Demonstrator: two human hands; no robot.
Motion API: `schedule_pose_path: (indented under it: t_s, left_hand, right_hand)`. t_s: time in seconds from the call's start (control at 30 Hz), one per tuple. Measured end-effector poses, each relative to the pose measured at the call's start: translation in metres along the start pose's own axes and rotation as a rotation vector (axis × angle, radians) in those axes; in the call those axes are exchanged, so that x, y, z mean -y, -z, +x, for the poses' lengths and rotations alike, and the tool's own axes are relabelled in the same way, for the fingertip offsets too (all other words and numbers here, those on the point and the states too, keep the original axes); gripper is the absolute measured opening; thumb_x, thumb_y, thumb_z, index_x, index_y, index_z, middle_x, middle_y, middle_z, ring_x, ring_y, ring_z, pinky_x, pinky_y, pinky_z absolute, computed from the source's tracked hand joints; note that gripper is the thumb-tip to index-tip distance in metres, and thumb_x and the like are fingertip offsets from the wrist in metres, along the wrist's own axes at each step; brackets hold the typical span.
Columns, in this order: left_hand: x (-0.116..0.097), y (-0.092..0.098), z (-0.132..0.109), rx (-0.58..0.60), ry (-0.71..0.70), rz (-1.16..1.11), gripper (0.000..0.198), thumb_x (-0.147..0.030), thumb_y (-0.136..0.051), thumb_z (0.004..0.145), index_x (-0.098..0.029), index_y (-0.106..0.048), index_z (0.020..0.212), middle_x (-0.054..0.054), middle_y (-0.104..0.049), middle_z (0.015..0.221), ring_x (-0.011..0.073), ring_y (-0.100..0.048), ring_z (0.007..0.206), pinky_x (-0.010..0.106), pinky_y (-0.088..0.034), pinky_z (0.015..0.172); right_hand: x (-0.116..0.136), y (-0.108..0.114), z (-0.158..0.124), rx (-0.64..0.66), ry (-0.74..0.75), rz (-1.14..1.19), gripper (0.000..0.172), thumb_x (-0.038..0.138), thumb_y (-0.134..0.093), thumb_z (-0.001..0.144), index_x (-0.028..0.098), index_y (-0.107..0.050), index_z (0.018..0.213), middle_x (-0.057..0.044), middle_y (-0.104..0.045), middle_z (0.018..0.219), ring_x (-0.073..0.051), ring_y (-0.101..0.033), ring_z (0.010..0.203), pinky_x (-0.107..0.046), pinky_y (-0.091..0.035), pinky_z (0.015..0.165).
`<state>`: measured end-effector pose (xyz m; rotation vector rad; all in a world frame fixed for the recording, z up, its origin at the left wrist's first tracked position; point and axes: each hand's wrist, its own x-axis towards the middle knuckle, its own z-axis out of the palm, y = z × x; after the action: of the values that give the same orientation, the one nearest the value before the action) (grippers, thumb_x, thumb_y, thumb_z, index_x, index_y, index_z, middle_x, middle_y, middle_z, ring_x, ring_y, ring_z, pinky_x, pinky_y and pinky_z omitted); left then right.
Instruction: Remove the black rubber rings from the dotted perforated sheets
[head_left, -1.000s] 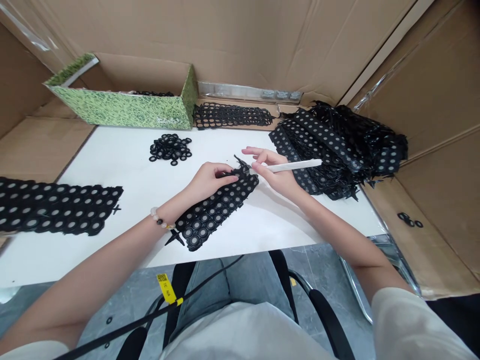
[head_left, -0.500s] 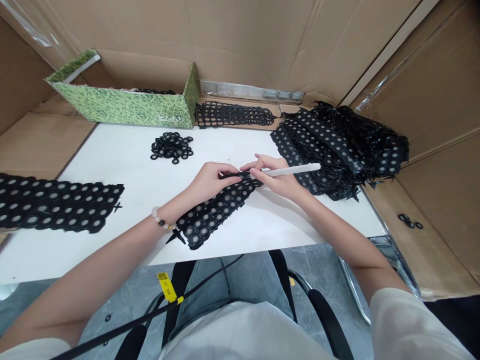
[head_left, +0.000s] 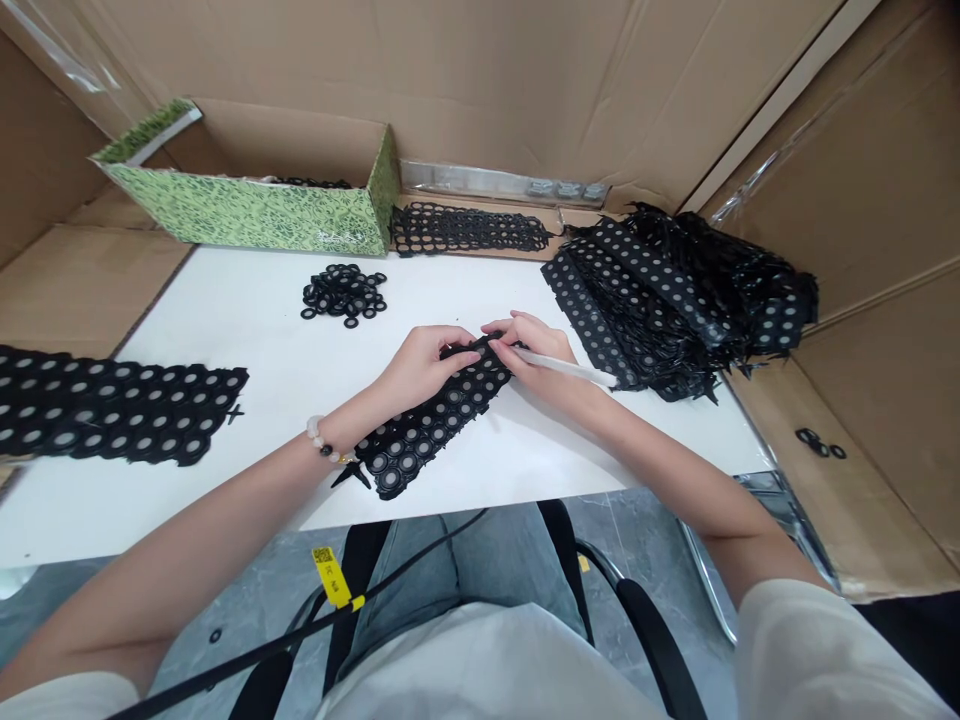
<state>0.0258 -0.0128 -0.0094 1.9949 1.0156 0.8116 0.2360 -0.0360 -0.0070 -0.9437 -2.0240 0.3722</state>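
Observation:
My left hand (head_left: 424,365) presses on the far end of a black rubber sheet strip (head_left: 427,425), its fingers gripping the strip's edge. The strip is punched with rows of rings around grey discs and lies slanted on the white table top (head_left: 225,300). My right hand (head_left: 536,355) meets the same end of the strip and holds a slim white stick (head_left: 570,368), which runs out under the palm towards the right. The stick's tip is hidden by my fingers.
A stack of punched black strips (head_left: 637,300) lies at the right, and another strip (head_left: 105,410) at the left. Loose black rings (head_left: 343,295) form a pile. Behind stand a green patterned box (head_left: 240,218) and a black ring lattice (head_left: 469,228). Cardboard walls surround the table.
The white stick's outer end has swung down, towards me. My right hand has settled lower onto the strip, and the strip's far end has flattened under both hands.

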Motion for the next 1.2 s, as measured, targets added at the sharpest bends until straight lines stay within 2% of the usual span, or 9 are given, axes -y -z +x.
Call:
schedule_pose_path:
  t_s: [0.23, 0.47, 0.6, 0.73, 0.83, 0.9, 0.97, 1.03, 1.2]
  left_hand:
    - [0.0, 0.002, 0.0, -0.003, -0.084, 0.038, 0.023, -0.037, -0.061, 0.087, -0.017, -0.073, 0.087, 0.005, -0.077, 0.091, 0.0217, -0.068, 0.085, 0.032, -0.05, 0.081]
    - [-0.001, -0.001, -0.002, -0.02, -0.21, 0.126, 0.021, -0.033, -0.06, 0.091, -0.018, -0.073, 0.088, 0.006, -0.076, 0.091, 0.0218, -0.068, 0.088, 0.033, -0.05, 0.084]
    - [0.0, 0.0, -0.001, -0.026, -0.096, 0.145, 0.022, -0.036, -0.061, 0.09, -0.018, -0.075, 0.091, 0.005, -0.078, 0.094, 0.0212, -0.068, 0.086, 0.032, -0.05, 0.081]
    - [0.005, 0.006, 0.002, -0.003, 0.055, 0.128, 0.027, -0.043, -0.068, 0.084, -0.018, -0.076, 0.09, 0.003, -0.078, 0.09, 0.0208, -0.067, 0.082, 0.031, -0.047, 0.075]
    - [0.007, 0.009, 0.003, 0.012, 0.098, 0.089, 0.028, -0.043, -0.068, 0.082, -0.017, -0.074, 0.078, 0.002, -0.075, 0.077, 0.0181, -0.063, 0.073, 0.029, -0.044, 0.071]
    - [0.004, 0.009, 0.003, 0.002, 0.097, 0.054, 0.027, -0.043, -0.068, 0.082, -0.017, -0.073, 0.074, 0.001, -0.073, 0.073, 0.0167, -0.061, 0.07, 0.029, -0.044, 0.071]
    - [0.0, 0.007, 0.001, -0.006, 0.079, 0.029, 0.026, -0.042, -0.069, 0.081, -0.017, -0.073, 0.075, 0.0, -0.072, 0.072, 0.0159, -0.059, 0.069, 0.028, -0.044, 0.072]
    - [-0.004, 0.006, 0.0, -0.005, 0.053, 0.034, 0.025, -0.041, -0.068, 0.082, -0.017, -0.073, 0.074, -0.001, -0.072, 0.071, 0.0156, -0.058, 0.068, 0.028, -0.044, 0.071]
    - [-0.009, 0.003, -0.003, -0.008, 0.0, 0.108, 0.026, -0.039, -0.064, 0.085, -0.017, -0.073, 0.073, -0.001, -0.071, 0.069, 0.0154, -0.056, 0.066, 0.028, -0.042, 0.069]
  right_hand:
    - [0.003, -0.004, -0.003, -0.053, -0.069, -0.005, 0.018, 0.028, -0.059, 0.097, 0.026, -0.053, 0.081, -0.004, -0.079, 0.103, -0.02, -0.074, 0.095, -0.044, -0.051, 0.109]
    - [0.004, -0.006, -0.003, -0.036, -0.142, -0.003, 0.021, 0.031, -0.059, 0.096, 0.025, -0.052, 0.078, -0.006, -0.078, 0.104, -0.023, -0.071, 0.102, -0.041, -0.055, 0.094]
    - [0.002, -0.003, 0.0, -0.011, -0.201, 0.047, 0.021, 0.034, -0.06, 0.096, 0.025, -0.053, 0.078, -0.006, -0.078, 0.105, -0.023, -0.072, 0.099, -0.04, -0.055, 0.09]
    - [-0.002, 0.004, 0.003, -0.054, -0.238, 0.15, 0.026, 0.041, -0.061, 0.094, 0.024, -0.054, 0.076, -0.005, -0.079, 0.097, -0.023, -0.074, 0.093, -0.038, -0.055, 0.084]
    - [-0.004, 0.009, 0.005, -0.078, -0.248, 0.247, 0.031, 0.045, -0.063, 0.093, 0.024, -0.053, 0.072, -0.005, -0.08, 0.097, -0.024, -0.075, 0.095, -0.041, -0.056, 0.088]
    - [-0.005, 0.011, 0.005, -0.075, -0.226, 0.315, 0.032, 0.045, -0.063, 0.094, 0.024, -0.052, 0.071, -0.006, -0.08, 0.107, -0.025, -0.073, 0.108, -0.045, -0.053, 0.1]
    - [-0.005, 0.01, 0.005, -0.056, -0.179, 0.33, 0.032, 0.044, -0.063, 0.094, 0.024, -0.052, 0.072, -0.007, -0.077, 0.119, -0.027, -0.066, 0.126, -0.048, -0.047, 0.111]
    - [-0.005, 0.008, 0.004, -0.029, -0.134, 0.293, 0.03, 0.043, -0.064, 0.094, 0.024, -0.054, 0.072, -0.008, -0.076, 0.122, -0.028, -0.057, 0.137, -0.05, -0.042, 0.117]
    - [-0.006, 0.002, 0.002, -0.021, -0.095, 0.231, 0.026, 0.038, -0.063, 0.094, 0.025, -0.055, 0.073, -0.005, -0.079, 0.099, -0.028, -0.067, 0.122, -0.051, -0.052, 0.104]
